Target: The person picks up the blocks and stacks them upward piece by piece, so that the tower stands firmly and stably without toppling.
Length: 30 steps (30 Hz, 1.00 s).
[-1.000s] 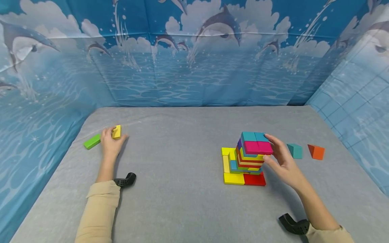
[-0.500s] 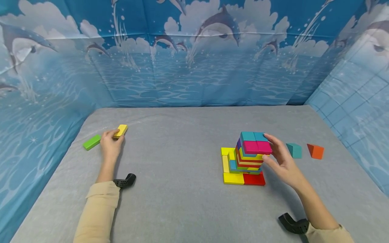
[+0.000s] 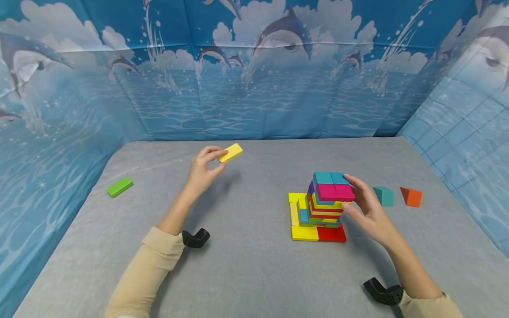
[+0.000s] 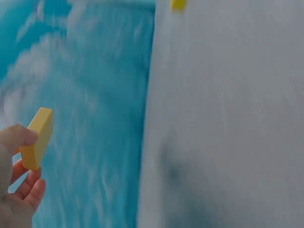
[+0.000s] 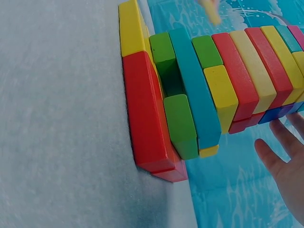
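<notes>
My left hand (image 3: 202,173) pinches a yellow rectangular block (image 3: 231,152) between thumb and fingers, raised above the grey cloth with its shadow below. In the left wrist view that yellow block (image 4: 40,137) stands out from the thumb and fingertips. Over on the right is a tower (image 3: 329,206) of coloured blocks, topped by teal blocks over magenta ones, standing on a wider yellow and red base (image 3: 332,234). Beside its right side is my right hand (image 3: 370,217), fingers extended and fingertips right at the upper layers. Several layers of red, yellow, green and blue blocks show in the right wrist view.
A green block (image 3: 120,187) lies at the left of the cloth-covered table (image 3: 246,265). To the right of the tower sit a teal triangular block (image 3: 384,196) and an orange one (image 3: 412,197). A curtain printed with dolphins (image 3: 254,97) encloses the back and sides.
My left hand has picked up the yellow block from near the green one and carried it up and to the right. The right hand stays by the tower.
</notes>
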{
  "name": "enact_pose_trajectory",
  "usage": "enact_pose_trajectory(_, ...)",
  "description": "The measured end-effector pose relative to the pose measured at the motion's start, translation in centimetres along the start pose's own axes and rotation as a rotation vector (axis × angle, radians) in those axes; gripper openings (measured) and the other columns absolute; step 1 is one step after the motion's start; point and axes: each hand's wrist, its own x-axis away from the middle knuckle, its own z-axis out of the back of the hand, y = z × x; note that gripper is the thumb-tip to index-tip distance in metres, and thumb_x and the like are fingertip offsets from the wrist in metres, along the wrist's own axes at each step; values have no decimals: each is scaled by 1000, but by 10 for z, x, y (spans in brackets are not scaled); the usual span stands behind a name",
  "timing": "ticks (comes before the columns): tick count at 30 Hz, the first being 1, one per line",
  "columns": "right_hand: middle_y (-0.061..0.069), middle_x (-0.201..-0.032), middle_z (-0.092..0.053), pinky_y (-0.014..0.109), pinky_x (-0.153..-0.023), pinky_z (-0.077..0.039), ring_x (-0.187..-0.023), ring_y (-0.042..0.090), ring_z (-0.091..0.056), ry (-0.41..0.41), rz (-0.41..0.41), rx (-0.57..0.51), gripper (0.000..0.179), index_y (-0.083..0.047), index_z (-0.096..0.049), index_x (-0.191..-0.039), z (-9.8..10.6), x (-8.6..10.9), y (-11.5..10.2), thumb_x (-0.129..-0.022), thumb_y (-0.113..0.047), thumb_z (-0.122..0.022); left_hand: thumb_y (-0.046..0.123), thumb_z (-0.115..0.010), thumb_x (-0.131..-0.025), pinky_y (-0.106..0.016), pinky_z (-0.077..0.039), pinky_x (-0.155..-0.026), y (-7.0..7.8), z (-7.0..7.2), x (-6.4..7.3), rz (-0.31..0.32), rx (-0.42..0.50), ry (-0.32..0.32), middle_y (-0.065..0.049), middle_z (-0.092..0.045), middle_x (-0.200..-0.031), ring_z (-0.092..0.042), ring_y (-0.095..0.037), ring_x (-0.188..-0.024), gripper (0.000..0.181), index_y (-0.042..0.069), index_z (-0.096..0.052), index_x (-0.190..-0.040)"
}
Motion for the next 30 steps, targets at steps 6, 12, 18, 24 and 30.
enact_pose_trajectory(6, -4, -139, -31, 9, -90, -36, -121, 7, -34, 6, 5, 3, 73, -6, -21, -144, -1, 0, 1, -82, 13, -54, -1, -67, -79, -33, -48, -83, 54, -45, -17, -138, 122, -169, -14, -59, -106, -55, -23, -98, 27, -2, -66, -107)
enact_pose_trajectory(12, -4, -138, -32, 9, -90, -36, -123, 8, -32, 10, -3, -10, 77, -10, -20, -145, -1, -1, 0, -80, 13, -56, 4, -66, -83, -16, -43, -83, 96, -79, -26, -193, 191, -329, -11, -57, -110, -52, -19, -101, 28, 0, -65, -111)
enact_pose_trajectory(18, 0, -139, -30, 9, -90, -35, -123, 7, -31, 7, -23, -14, 77, -10, -19, -144, -1, -2, -1, -81, 11, -57, 7, -65, -84, -14, -40, -85, 118, -101, -31, -208, 198, -436, -10, -56, -111, -49, -18, -104, 29, 2, -64, -112)
enact_pose_trajectory(24, 1, -141, -29, 9, -91, -34, -124, 7, -31, 3, -17, -24, 79, -9, -16, -145, -1, -2, -1, -80, 12, -57, 10, -65, -85, -14, -39, -86, 129, -113, -35, -179, 175, -521, -8, -55, -114, -47, -17, -107, 31, 4, -63, -115)
enact_pose_trajectory(30, 0, -141, -30, 9, -92, -34, -125, 9, -30, -16, 17, -54, 84, -10, -11, -146, 0, -2, 1, -79, 16, -54, 13, -64, -86, -13, -39, -86, 132, -117, -36, -123, 177, -565, -6, -54, -116, -47, -15, -108, 32, 6, -63, -117)
